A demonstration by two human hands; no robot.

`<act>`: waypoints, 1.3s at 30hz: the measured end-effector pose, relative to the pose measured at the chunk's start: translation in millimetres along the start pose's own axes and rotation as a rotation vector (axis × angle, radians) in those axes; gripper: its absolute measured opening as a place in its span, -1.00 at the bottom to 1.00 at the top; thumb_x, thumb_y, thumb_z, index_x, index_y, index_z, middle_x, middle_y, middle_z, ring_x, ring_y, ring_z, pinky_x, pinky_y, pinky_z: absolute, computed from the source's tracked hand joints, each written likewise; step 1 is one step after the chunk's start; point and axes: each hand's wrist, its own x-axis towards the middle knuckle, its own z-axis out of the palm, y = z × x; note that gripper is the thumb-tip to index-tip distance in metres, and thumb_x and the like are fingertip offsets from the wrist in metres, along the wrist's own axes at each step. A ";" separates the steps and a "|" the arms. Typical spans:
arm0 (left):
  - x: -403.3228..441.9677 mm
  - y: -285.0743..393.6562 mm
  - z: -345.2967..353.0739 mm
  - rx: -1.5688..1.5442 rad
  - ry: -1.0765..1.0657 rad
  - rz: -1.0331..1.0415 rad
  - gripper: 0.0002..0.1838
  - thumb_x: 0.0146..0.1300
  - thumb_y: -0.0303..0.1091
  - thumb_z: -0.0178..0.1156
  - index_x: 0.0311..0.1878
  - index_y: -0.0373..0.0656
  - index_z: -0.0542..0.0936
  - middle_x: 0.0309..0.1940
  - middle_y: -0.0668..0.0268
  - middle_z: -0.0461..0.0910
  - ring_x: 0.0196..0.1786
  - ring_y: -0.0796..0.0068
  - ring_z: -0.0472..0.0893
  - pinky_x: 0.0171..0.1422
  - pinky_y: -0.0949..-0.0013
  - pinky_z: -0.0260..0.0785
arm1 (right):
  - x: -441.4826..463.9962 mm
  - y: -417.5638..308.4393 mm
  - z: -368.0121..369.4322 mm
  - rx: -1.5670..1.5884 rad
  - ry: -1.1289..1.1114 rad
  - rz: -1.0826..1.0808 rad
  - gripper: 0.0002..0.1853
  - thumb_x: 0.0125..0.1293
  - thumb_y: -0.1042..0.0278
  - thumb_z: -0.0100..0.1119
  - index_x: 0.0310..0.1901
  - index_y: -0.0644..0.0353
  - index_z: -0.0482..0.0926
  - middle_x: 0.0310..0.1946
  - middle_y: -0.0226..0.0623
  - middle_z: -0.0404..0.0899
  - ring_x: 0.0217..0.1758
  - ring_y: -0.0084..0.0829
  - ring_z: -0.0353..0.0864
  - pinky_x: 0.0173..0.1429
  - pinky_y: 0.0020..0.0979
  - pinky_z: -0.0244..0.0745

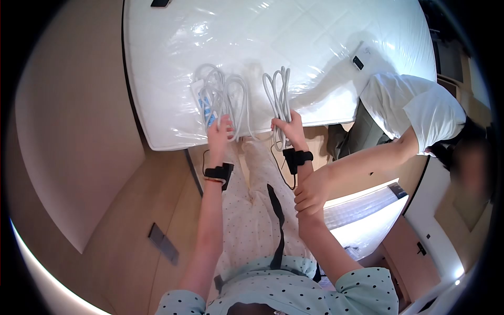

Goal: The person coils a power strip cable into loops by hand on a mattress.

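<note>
My right hand [290,128] is closed around a bundle of long grey-white cable loops [284,94], held upright near the mattress edge. My left hand [220,131] has its fingers curled at the lower end of a looser, tangled cable coil [211,79]; its grip is partly hidden. Under that coil lies a white power strip [198,90] with a blue label. A length of cable hangs between the two bundles. Both wrists wear black straps with small boxes. Another person's hand [312,194] grasps my right forearm.
A plastic-wrapped white mattress [173,47] lies in front of me. On it are a white item with a dark panel [358,63] and a dark phone-like object [160,3]. The other person, in a white shirt [415,102], leans in from the right. A wrapped slab [362,218] stands behind.
</note>
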 end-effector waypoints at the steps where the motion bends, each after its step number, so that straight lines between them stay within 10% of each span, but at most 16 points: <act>1: -1.1 11.7 -8.6 -0.089 0.001 -0.050 -0.70 0.33 -0.17 0.01 -0.17 -0.22 0.53 -0.30 0.25 0.60 -0.32 0.48 0.60 -0.33 0.43 0.47 | 0.4 0.5 -0.7 0.028 -0.006 -0.002 -0.89 -0.03 0.48 0.18 -0.46 0.33 0.49 -0.63 -0.30 0.55 -0.55 -0.52 0.52 -0.42 -0.53 0.37; 9: 17.3 19.8 -59.9 0.044 -0.201 -0.153 -0.73 0.36 -0.16 -0.02 -0.10 -0.16 0.48 -0.12 0.14 0.58 -0.15 0.39 0.60 -0.12 0.33 0.48 | -0.6 -2.2 -2.7 0.118 -0.033 0.050 -0.90 0.02 0.46 0.16 -0.46 0.32 0.50 -0.61 -0.30 0.55 -0.56 -0.53 0.50 -0.43 -0.53 0.36; 12: 5.6 22.8 -57.3 -0.513 -0.401 -0.280 -0.72 0.39 -0.18 -0.07 0.01 -0.15 0.41 0.03 0.04 0.51 0.03 0.26 0.54 0.06 0.16 0.45 | 1.5 -8.4 -1.5 0.220 -0.125 0.044 -0.90 0.06 0.47 0.14 -0.41 0.32 0.51 -0.59 -0.29 0.55 -0.54 -0.54 0.51 -0.42 -0.55 0.35; 18: -14.9 21.6 -40.1 -0.627 -0.559 -0.217 -0.72 0.40 -0.21 -0.09 0.07 -0.13 0.38 0.14 0.05 0.42 0.14 0.26 0.47 0.20 0.11 0.35 | 4.4 -14.8 14.0 0.369 -0.213 0.100 -0.76 0.03 0.45 0.25 -0.24 0.32 0.50 -0.53 -0.34 0.55 -0.49 -0.57 0.50 -0.36 -0.53 0.37; 24: -27.3 18.8 -9.2 -0.094 -0.504 0.032 -0.64 0.37 -0.35 -0.06 0.21 -0.17 0.35 0.13 0.32 0.42 0.19 0.42 0.39 0.26 0.31 0.22 | 4.9 -13.8 25.0 0.115 -0.152 0.007 -0.51 -0.03 0.27 0.41 -0.11 0.35 0.47 -0.36 -0.34 0.56 -0.34 -0.56 0.52 -0.23 -0.53 0.41; 33: -55.9 22.9 26.2 0.642 -0.479 0.594 -0.40 0.22 -0.47 0.01 0.35 -0.21 0.12 0.07 0.04 0.41 0.12 0.09 0.41 0.21 0.25 0.23 | 10.0 -0.1 35.4 0.380 -0.183 0.157 -0.53 -0.02 0.25 0.41 -0.13 0.37 0.50 -0.30 -0.27 0.54 -0.28 -0.52 0.51 -0.18 -0.48 0.41; 39: -29.8 -6.3 15.2 0.043 -0.228 0.409 -0.47 0.15 -0.38 0.12 0.21 -0.29 0.30 0.06 0.02 0.44 0.05 0.20 0.50 0.11 0.28 0.33 | 11.1 -7.9 23.2 0.511 -0.116 0.194 -0.86 -0.02 0.50 0.23 -0.39 0.33 0.54 -0.51 -0.30 0.54 -0.41 -0.50 0.53 -0.30 -0.52 0.41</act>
